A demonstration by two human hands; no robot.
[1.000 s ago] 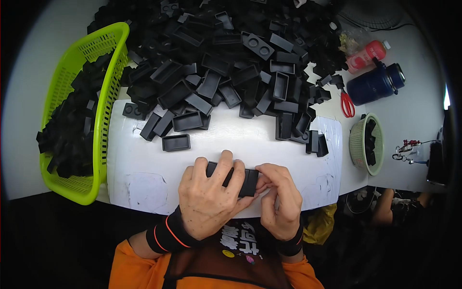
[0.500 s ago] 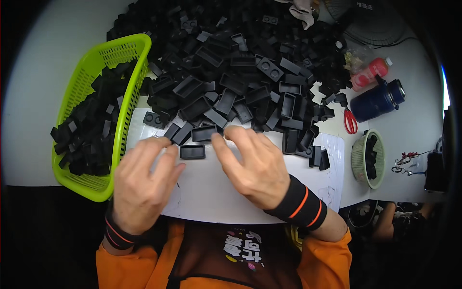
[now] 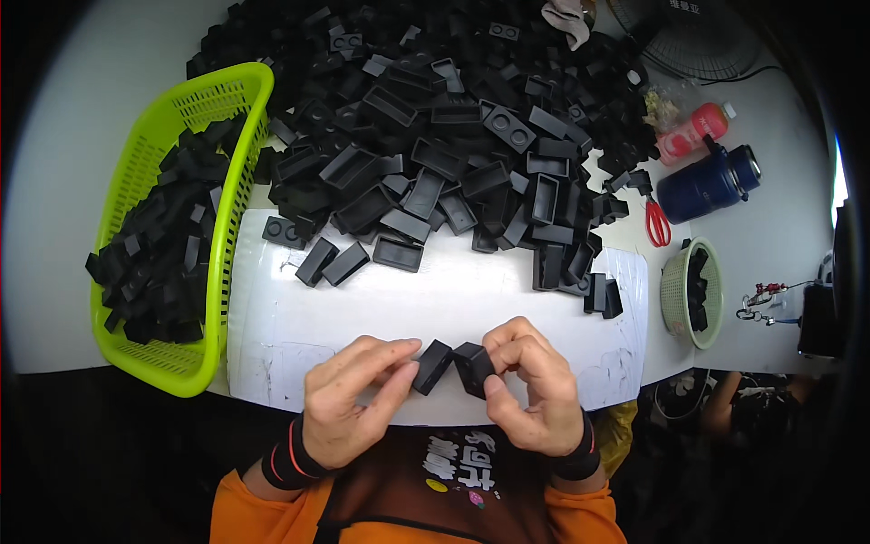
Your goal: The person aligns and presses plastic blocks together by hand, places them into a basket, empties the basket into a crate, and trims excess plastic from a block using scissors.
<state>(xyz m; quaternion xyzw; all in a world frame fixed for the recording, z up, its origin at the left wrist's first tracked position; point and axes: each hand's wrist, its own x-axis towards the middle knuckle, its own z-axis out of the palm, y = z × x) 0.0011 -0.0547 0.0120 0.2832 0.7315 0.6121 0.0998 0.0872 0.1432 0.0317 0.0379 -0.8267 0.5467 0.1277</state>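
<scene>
Close to the table's front edge, my left hand pinches a black plastic block between thumb and fingers. A second black plastic block is gripped in my right hand, thumb below and fingers above. The two blocks are tilted, their upper ends close together. Beyond my hands lies a big heap of similar black blocks; some show a hollow side, others two round studs. A few loose blocks rest at the heap's near edge on the white board.
On the left stands a bright green basket full of black blocks. At the right are a pale green basket with blocks, red-handled scissors, a dark blue flask and a pink bottle. A fan stands behind them.
Both hands have come back from the heap's edge toward my body and closer together. Each has taken hold of a block. Blocks at the near edge have shifted.
</scene>
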